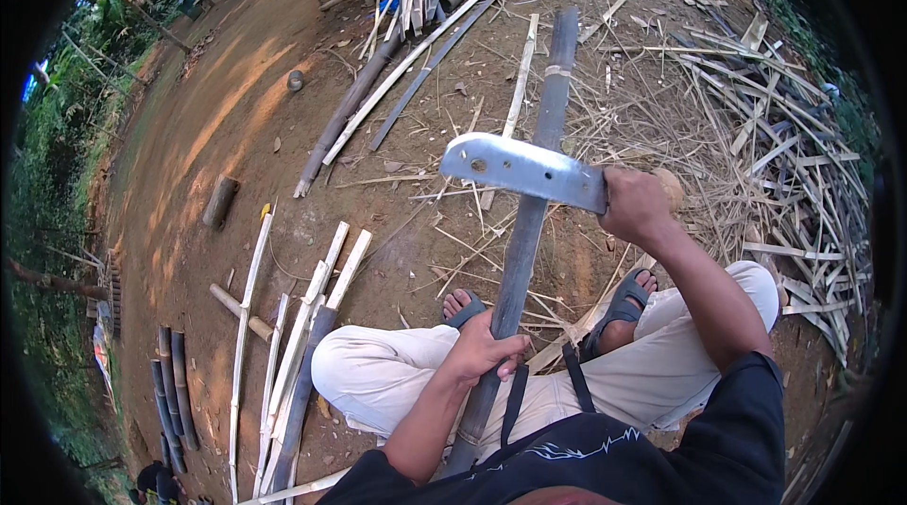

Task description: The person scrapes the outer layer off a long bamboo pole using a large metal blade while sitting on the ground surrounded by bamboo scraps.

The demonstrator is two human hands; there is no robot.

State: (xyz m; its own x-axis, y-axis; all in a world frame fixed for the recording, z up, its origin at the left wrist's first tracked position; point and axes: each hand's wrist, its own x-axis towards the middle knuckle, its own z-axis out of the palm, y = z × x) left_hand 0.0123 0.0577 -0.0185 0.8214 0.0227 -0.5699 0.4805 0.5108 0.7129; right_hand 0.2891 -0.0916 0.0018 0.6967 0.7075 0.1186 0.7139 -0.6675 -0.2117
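Observation:
My left hand (484, 350) is wrapped round the near part of a long dark bamboo pole (525, 250), which runs from my lap away from me across the ground. In my right hand (637, 210) is a machete, its broad shiny blade (515, 163) pointing left and lying across the pole ahead of my left hand. The blade has several round holes along it. A pale rounded handle end (669, 188) sticks out beyond my right fist. Whether the edge touches the bamboo or hangs above it, I cannot tell.
Split bamboo strips (307, 335) lie on the left, near short dark bamboo pieces (176, 390). Longer poles (364, 103) stretch away ahead. A large heap of strips (784, 127) and shavings (642, 118) covers the right. My sandalled feet (624, 308) are close to the pole.

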